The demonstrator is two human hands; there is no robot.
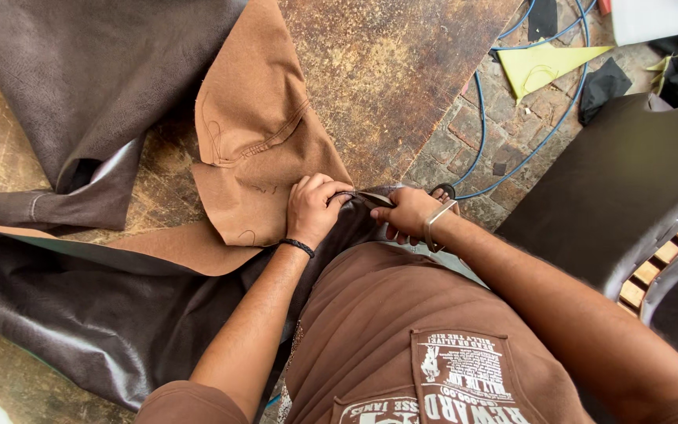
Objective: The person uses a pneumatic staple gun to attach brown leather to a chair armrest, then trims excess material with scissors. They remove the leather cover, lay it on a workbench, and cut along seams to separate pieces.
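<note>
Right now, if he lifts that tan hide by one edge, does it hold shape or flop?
Probably flops: the tan hide already folds and curls over itself on the table. Likely drags rather than slides, since its matte suede side faces up. The left hand bunches its edge easily, so it seems thin and light.

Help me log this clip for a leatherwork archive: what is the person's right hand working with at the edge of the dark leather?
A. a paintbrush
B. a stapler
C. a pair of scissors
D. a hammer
C: the right hand grips a pair of scissors, blades pointing at the left hand, which pinches the dark brown leather at the table edge.
</note>
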